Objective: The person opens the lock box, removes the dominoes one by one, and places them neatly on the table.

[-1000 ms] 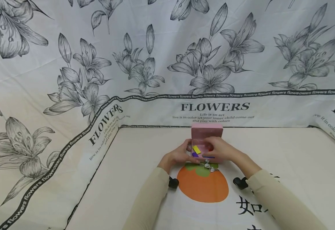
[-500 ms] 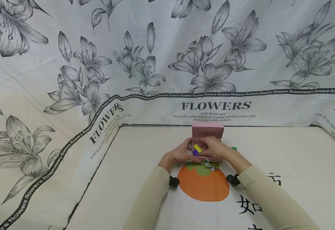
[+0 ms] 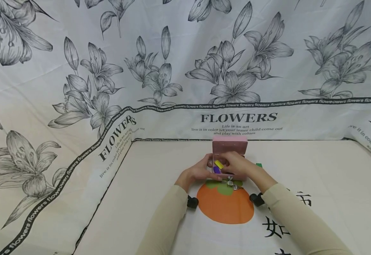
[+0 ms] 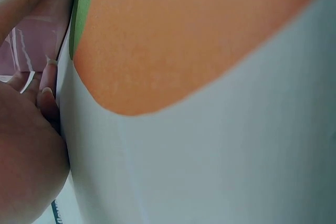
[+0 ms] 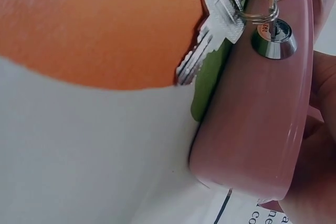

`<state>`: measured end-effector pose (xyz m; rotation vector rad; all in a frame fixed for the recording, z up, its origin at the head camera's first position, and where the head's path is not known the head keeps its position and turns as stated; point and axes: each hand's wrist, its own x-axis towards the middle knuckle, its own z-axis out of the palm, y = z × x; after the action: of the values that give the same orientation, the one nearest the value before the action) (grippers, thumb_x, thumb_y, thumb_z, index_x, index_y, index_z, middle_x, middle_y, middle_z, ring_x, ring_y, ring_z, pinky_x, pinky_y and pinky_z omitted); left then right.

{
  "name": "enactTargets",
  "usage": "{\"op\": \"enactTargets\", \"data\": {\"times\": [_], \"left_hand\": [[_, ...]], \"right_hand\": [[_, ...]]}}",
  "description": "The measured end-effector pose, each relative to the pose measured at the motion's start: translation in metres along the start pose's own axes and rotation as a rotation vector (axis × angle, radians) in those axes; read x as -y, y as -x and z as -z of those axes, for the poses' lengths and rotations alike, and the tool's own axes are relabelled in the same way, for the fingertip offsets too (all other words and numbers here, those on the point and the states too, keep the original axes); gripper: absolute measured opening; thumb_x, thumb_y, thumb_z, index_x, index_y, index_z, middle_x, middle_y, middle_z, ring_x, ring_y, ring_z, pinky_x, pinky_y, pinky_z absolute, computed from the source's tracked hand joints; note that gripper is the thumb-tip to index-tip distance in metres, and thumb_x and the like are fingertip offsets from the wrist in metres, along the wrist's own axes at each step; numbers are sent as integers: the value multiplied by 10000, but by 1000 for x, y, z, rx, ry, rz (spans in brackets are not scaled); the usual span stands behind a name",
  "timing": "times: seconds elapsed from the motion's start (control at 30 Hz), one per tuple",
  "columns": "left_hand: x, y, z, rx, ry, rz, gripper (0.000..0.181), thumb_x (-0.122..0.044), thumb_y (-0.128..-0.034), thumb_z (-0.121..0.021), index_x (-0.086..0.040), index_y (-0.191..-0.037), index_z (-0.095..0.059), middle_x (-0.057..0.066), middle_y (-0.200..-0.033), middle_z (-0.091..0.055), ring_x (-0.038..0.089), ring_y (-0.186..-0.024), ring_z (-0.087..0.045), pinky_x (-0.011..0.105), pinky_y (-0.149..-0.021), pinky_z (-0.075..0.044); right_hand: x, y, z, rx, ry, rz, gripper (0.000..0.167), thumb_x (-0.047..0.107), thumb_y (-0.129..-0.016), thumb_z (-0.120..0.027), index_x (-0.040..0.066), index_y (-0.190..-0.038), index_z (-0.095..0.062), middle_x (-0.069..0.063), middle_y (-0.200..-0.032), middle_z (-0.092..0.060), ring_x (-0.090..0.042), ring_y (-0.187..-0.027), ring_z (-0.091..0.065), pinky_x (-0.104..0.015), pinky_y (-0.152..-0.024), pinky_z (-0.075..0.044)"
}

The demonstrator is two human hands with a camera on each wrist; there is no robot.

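Note:
A pink metal box (image 3: 230, 146) stands with its lid raised near the table's far edge. My left hand (image 3: 199, 170) grips its left side, thumb along the front. My right hand (image 3: 239, 165) reaches inside with fingers bent downward; the fingertips are partly hidden, and I cannot tell whether they pinch anything. Just left of them lie a yellow block (image 3: 218, 164) and a purple piece (image 3: 216, 170). At the box front, in the right wrist view, a key sits in the round lock (image 5: 274, 40), and a second key (image 5: 210, 32) hangs from its ring.
A small green piece (image 3: 259, 165) lies right of the box, beside my right forearm. The white tablecloth (image 3: 153, 184) bears an orange persimmon print (image 3: 225, 205) and black characters. A flower-printed curtain (image 3: 160, 122) rises behind the box.
My right hand has shifted left and deeper into the box. The yellow block has tilted slightly. The green piece now shows past my forearm. My left hand stays in place.

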<state>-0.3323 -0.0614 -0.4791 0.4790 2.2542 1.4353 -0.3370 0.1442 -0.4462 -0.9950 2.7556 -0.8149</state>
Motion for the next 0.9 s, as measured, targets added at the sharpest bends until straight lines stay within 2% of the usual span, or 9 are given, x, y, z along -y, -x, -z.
{"op": "enactTargets", "data": {"times": [0.2,0.47,0.9], "left_hand": [[1,1,0,-6,-1,6,984,-178,-762,-922,-212,-1536,-316,41,-1202,-485,204,-1116,-465,371,-1004,-356],[-1,3,-1,-7,11,11,983,-170,-768,-917,-208,-1541,-311,49,-1198,-475,212,-1116,-459,373,-997,-355],[-2,2,-1,0,29,-6,973,-130,-772,-909,-179,-1537,-311,82,-1266,-479,209,-1148,-453,368,-1056,-349]], "right_hand": [[1,0,0,33,11,10,337,13,-869,-735,38,-1200,-675,-23,-776,-554,-157,-721,-513,-325,-648,-405],[3,-4,0,57,19,24,193,23,-890,-735,29,-1076,-682,-19,-709,-518,-139,-657,-488,-309,-615,-377],[3,-1,-1,49,14,-65,265,52,-920,-724,21,-1177,-668,-39,-769,-557,-180,-709,-519,-346,-659,-405]]}}
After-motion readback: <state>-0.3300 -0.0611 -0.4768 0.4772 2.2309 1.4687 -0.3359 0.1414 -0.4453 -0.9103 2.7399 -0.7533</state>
